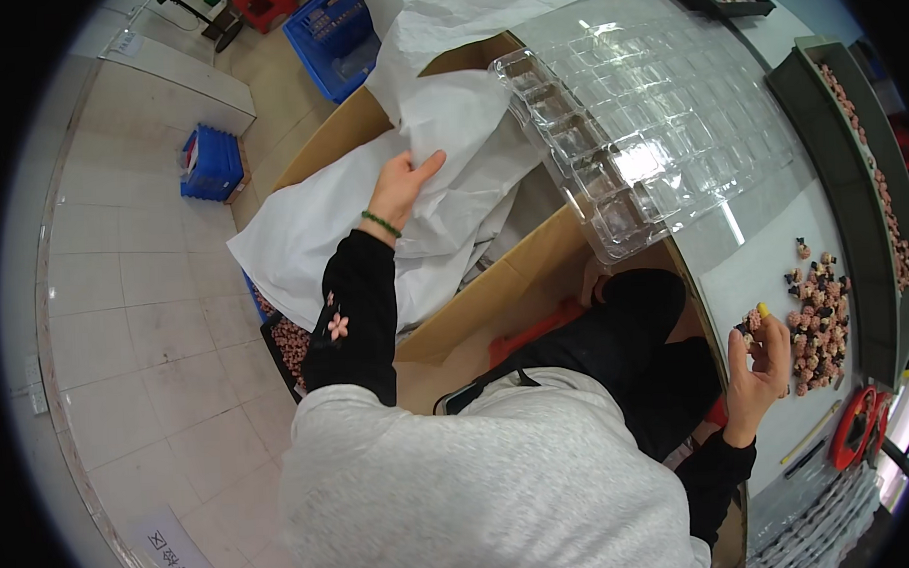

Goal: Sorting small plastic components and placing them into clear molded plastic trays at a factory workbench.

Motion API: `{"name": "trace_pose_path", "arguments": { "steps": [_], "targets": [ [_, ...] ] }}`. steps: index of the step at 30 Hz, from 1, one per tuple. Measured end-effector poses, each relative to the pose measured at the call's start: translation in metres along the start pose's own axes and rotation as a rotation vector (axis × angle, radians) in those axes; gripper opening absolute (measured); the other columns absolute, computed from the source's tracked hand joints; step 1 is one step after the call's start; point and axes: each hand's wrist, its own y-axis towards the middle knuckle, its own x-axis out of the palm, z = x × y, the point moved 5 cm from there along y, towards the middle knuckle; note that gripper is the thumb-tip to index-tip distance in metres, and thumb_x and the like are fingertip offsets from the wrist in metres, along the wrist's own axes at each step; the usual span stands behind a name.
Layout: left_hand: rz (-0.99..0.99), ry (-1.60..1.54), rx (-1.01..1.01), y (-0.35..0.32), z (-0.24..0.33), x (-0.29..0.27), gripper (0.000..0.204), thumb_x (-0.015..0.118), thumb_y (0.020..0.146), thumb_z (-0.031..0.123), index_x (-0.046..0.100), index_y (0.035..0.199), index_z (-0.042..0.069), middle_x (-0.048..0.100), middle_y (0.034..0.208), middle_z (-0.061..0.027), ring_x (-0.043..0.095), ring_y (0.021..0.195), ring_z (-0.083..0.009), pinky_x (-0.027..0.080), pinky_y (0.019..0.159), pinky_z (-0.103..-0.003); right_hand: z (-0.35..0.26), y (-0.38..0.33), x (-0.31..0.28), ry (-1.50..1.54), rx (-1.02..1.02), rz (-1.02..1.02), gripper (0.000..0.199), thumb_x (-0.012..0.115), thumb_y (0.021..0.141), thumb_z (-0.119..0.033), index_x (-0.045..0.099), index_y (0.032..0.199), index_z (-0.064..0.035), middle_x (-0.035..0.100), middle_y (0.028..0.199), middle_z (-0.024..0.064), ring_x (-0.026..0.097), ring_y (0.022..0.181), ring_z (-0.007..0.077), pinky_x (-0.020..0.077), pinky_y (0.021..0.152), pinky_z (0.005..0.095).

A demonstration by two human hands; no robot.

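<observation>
At this step, as we judge it, we work with both hands at once: our right hand (758, 376) picks up a small pink figure (752, 320) above the worktop (764, 256), while our left hand (399, 189) handles a white sheet (312, 224) in the carton (509, 272). The right fingers are drawn together, with the figure pinched between thumb and fingertips; one fingertip wears a yellow cover (763, 310). This figure is just beside the pile (821, 326) of similar pink and dark pieces on the worktop. The left fingers curl at the sheet with the thumb extended; we cannot tell whether they grip it or only press on it. A clear tray (659, 127) with rows of pockets lies across the worktop edge and overhangs the carton. In our judgement, the next move calls for a light, steady pinch on the figure, since it is small, and a left hand kept clear of the tray's overhanging edge, where a pull on the sheet could shift it. Glare on the tray obscures several pockets, and we make out no figure in them. The sheet conceals much of the carton's contents. The left fingertips are hidden, and the right fingers cover part of the held figure. The long bin (816, 171) at the far right bends with the lens, and the plastic packs (818, 527) below are cut off.
</observation>
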Motion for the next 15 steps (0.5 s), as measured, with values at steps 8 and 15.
{"name": "trace_pose_path", "arguments": {
  "steps": [8,15],
  "targets": [
    [0.285,-0.073,0.356,-0.064,0.059,-0.036,0.03,0.059,0.081,0.029,0.061,0.072,0.001,0.054,0.06,0.0036,0.044,0.05,-0.0031,0.036,0.046,-0.018,-0.023,-0.001,0.022,0.097,-0.086,-0.091,0.037,0.06,0.072,0.005,0.05,0.107,0.0053,0.047,0.101,0.0052,0.048,0.081,0.0086,0.0413,0.066,0.0179],
    [0.359,-0.667,0.482,-0.082,0.083,-0.063,0.036,0.048,0.086,0.033,0.059,0.093,-0.001,0.059,0.092,-0.0071,0.056,0.081,-0.0131,0.043,0.071,-0.022,-0.056,-0.004,0.039,0.15,-0.138,-0.195,0.034,0.059,0.072,0.007,0.05,0.105,0.007,0.047,0.099,0.0068,0.049,0.077,0.0086,0.0412,0.064,0.0175]
  ]
}}
